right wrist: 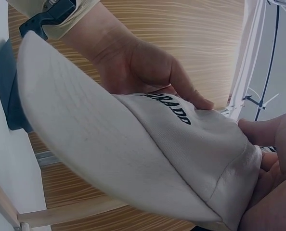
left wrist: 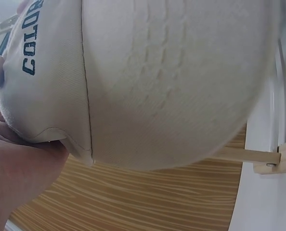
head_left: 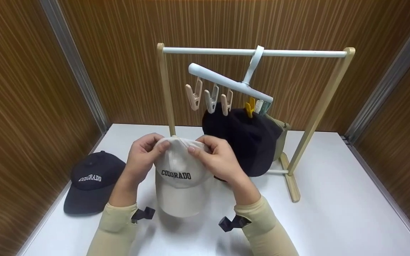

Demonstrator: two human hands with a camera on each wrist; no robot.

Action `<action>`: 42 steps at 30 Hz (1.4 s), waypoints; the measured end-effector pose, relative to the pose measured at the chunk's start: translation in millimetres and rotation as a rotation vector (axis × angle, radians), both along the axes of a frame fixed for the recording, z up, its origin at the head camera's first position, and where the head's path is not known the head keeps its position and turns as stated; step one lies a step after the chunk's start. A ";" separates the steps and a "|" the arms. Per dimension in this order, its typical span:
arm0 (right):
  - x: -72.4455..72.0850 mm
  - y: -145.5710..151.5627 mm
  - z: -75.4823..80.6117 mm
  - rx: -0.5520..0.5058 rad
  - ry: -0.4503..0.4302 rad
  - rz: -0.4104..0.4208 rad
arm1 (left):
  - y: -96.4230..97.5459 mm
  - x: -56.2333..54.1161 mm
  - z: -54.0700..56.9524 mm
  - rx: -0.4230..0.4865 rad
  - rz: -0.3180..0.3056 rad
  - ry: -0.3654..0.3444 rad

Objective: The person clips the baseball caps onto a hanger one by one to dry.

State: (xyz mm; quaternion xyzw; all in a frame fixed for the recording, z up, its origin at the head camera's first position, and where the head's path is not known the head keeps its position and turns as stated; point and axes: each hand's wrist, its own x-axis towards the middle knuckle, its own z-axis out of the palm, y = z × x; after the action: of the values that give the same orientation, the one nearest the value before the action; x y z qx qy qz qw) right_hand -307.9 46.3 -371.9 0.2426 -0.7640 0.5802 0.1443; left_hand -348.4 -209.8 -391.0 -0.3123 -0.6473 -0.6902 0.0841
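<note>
Between both hands hangs a cream baseball cap (head_left: 182,160) with COLORADO in dark letters, its brim pointing down toward the table. My left hand (head_left: 141,156) pinches the crown on its left side, thumb in front and fingers behind. On the other side my right hand (head_left: 221,156) grips the crown the same way, its thumb near the top seam. The brim (left wrist: 172,86) fills much of the left wrist view. In the right wrist view the cap (right wrist: 201,149) is seen from the side, with both hands on its crown.
A navy cap (head_left: 93,181) lies on the white table at left. Behind stands a wooden rack with a white rail (head_left: 208,51). From it hangs a tilted white hanger (head_left: 222,81) with several clips; dark caps (head_left: 251,142) and an olive cap (head_left: 280,138) hang at its lower end.
</note>
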 end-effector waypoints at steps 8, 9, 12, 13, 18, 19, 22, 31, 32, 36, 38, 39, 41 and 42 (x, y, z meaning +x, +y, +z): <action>3.8 6.3 5.2 -0.015 0.008 -0.013 | 10.0 2.3 4.3 0.006 -0.005 0.019; 1.5 8.1 3.0 -0.022 0.007 -0.010 | 11.2 2.6 5.0 0.006 -0.006 0.022; -5.6 13.4 -4.0 -0.040 0.008 -0.005 | 14.6 2.6 6.0 0.010 -0.010 0.030; -6.1 14.7 -4.2 -0.038 0.010 -0.008 | 15.7 2.8 6.2 0.011 -0.009 0.034; -1.5 17.8 2.2 -0.028 0.036 -0.017 | 21.2 5.1 8.0 0.015 0.002 0.058; -1.1 18.5 2.9 -0.025 0.041 -0.017 | 22.4 5.6 8.5 0.013 0.007 0.061; 2.5 20.9 6.6 -0.030 0.032 -0.025 | 25.7 6.5 9.5 0.008 0.015 0.069; 13.9 23.9 20.5 -0.015 0.066 -0.034 | 33.4 9.9 12.1 0.001 0.035 0.087; 14.2 24.7 21.1 -0.016 0.068 -0.034 | 34.4 10.4 12.5 -0.001 0.039 0.088; 15.4 28.5 22.4 -0.023 0.077 -0.034 | 38.8 11.2 13.9 -0.020 0.053 0.099; 16.3 30.3 22.9 -0.028 0.075 -0.032 | 41.0 11.3 14.5 -0.028 0.058 0.108; 16.9 31.2 23.2 -0.031 0.074 -0.029 | 42.1 11.4 14.8 -0.032 0.058 0.113; 17.8 33.1 23.7 -0.036 0.071 -0.027 | 44.3 11.4 15.1 -0.038 0.061 0.118; 18.5 34.0 24.1 -0.039 0.070 -0.026 | 45.6 11.5 15.4 -0.041 0.060 0.120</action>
State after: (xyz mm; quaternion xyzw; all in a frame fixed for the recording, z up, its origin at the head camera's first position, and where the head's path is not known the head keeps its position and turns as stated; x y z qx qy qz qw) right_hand -289.4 80.4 -347.8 0.2501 -0.7500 0.5843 0.1831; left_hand -336.9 -164.3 -375.6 -0.3351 -0.6643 -0.6540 0.1371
